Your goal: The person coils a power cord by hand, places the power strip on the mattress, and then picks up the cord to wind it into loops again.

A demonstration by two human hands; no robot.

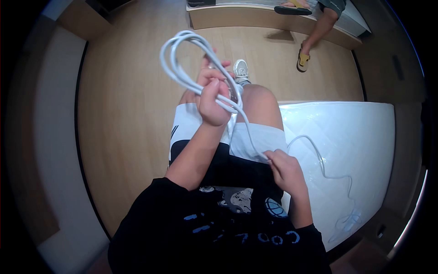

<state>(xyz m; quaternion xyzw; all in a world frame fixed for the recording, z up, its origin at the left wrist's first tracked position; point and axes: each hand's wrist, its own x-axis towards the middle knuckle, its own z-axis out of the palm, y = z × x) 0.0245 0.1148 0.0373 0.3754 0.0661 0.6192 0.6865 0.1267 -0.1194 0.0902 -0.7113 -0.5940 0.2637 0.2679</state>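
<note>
My left hand [214, 98] holds a looped bundle of white cable [175, 61] above my knees, its thumb pressed over the strands and some fingers spread beyond them. From the loops a single strand runs down to my right hand [285, 169], which pinches it between thumb and fingers beside my right thigh. Past that hand the cable [318, 153] continues across the plastic-wrapped mattress [365, 132]. It winds to a small tangle with a clear, shiny item [352, 220] at the mattress's lower right; what that item is, I cannot tell.
My shoe [240, 68] rests on the wooden floor [132, 91]. Another person's legs [321, 29] in yellow sandals show at the top right, by a low bed base [237, 19]. A pale wall panel stands at the left, and a brown box-like piece [82, 20] is at the top left.
</note>
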